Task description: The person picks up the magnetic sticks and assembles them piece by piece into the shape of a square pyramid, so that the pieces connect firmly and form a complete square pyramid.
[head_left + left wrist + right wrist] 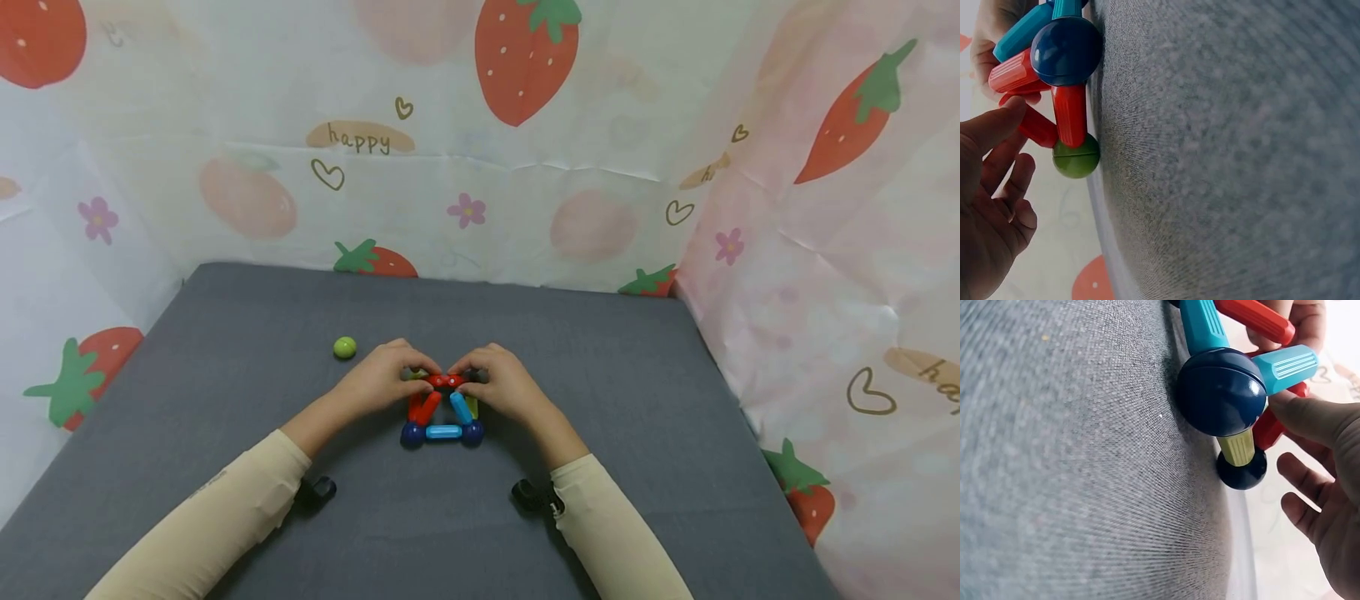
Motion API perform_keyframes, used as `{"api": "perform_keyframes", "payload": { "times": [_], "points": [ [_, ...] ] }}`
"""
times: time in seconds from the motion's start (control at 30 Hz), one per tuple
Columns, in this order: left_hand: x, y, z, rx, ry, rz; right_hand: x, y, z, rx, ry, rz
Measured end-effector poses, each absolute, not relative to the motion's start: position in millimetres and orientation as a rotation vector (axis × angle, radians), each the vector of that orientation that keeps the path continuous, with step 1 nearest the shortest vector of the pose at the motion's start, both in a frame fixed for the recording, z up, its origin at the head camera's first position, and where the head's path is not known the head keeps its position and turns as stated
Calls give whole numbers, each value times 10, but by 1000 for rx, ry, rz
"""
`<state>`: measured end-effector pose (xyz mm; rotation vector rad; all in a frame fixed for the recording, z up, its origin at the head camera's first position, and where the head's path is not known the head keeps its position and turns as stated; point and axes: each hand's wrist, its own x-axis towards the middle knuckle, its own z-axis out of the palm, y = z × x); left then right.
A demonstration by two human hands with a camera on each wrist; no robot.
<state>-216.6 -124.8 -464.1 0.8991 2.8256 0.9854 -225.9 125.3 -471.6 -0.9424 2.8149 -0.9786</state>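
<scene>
A frame of magnetic rods and balls stands on the grey table in front of me. Its near side is a light blue rod (pixel 443 432) between two dark blue balls (pixel 412 434). A green ball (pixel 1077 156) and a smaller-looking dark blue ball (pixel 1242 469) sit at the far corners. Slanting rods lean inward from the corners. My left hand (pixel 390 373) pinches a red rod (pixel 1039 127) rising from the green ball. With thumb and fingers, my right hand (pixel 504 383) holds another red rod (pixel 1268 429) at the far right corner. Fingers partly hide the far side.
A loose green ball (pixel 345 347) lies on the table (pixel 600 375), beyond my left hand. Strawberry-print cloth (pixel 525 208) hangs behind the table and along both sides. Black camera mounts (pixel 315 493) stick out from both wrists.
</scene>
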Motion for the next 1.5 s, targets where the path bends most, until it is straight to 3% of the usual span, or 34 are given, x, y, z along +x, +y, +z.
{"api": "perform_keyframes", "payload": {
  "times": [0.87,1.5],
  "points": [
    [-2197,-1237,-4634,916,2824,925,-2219,1341,-4676,-894,2830,-976],
    [-2274,-1244,-4633,947,2786,912,-1867,1605,-4651,-643,2612,-1114]
  ]
}}
